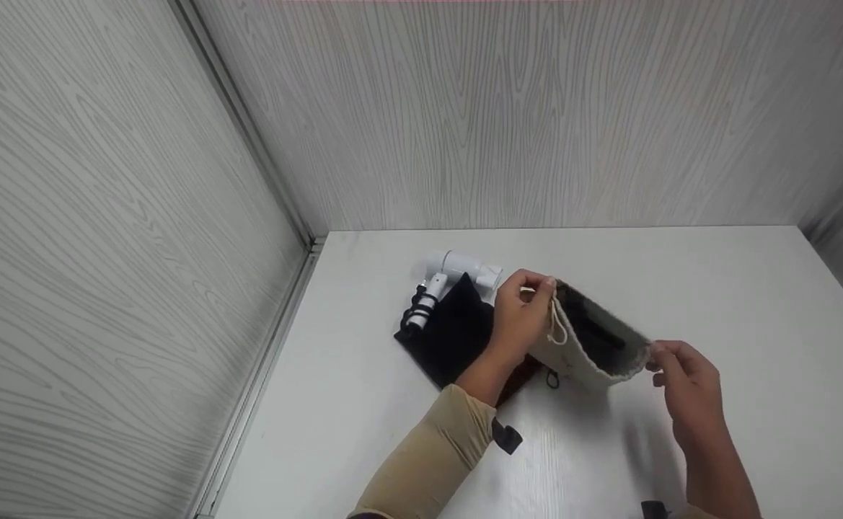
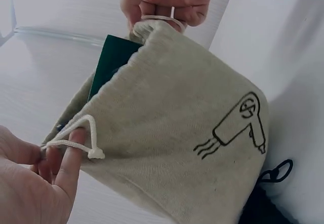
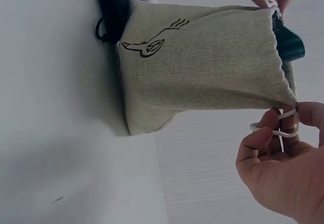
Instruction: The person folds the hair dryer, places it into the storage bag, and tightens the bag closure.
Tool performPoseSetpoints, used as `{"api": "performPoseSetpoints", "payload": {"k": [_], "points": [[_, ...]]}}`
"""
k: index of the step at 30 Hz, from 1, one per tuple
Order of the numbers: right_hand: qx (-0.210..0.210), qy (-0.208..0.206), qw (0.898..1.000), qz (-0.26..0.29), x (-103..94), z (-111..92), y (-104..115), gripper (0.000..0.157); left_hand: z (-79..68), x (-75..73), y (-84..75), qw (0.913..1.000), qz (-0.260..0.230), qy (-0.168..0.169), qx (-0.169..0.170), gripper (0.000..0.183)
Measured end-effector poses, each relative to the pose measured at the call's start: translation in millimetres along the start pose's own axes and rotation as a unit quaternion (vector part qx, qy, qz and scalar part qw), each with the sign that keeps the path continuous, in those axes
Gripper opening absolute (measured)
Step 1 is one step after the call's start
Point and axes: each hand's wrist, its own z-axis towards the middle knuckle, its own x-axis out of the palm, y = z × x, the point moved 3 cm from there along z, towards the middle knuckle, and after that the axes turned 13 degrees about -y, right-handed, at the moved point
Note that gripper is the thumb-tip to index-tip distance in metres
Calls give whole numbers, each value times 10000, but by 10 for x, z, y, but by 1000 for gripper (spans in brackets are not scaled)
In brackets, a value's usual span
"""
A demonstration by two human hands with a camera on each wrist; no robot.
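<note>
A beige drawstring bag, printed with a black line drawing of a hair dryer, is held up between both hands with its mouth spread. At one corner of the mouth my left hand pinches the rim, a loop of white cord over its fingers. The right hand pinches the opposite corner, where another white cord loop hangs. Out of the mouth sticks part of a dark green, smooth-surfaced item; the rest of it is hidden inside the bag.
Left of the bag a black cloth pouch lies on the white table. On its edge rests a white stick-shaped device wrapped in black cord. Behind these is a white cylindrical appliance. Wood-grain panels stand behind and beside the table.
</note>
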Motion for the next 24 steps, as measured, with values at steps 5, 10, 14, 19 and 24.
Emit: {"api": "performPoseSetpoints", "payload": {"k": [5,10,14,19,24], "points": [[-21,-150,9991,400,19,-23,107,27,14,-48,-9,9999,-89,67,99,11],[-3,-149,9969,767,47,-48,157,23,9,-86,2,9986,-467,241,-116,13],[94,-121,9943,1059,67,-69,163,22,28,-116,27,9997,-180,173,10,12],[160,-142,9915,1287,72,-52,156,23,79,-186,44,9995,121,27,283,14],[304,-63,9902,1362,57,-29,116,27,103,-301,116,9948,762,221,636,31]]}}
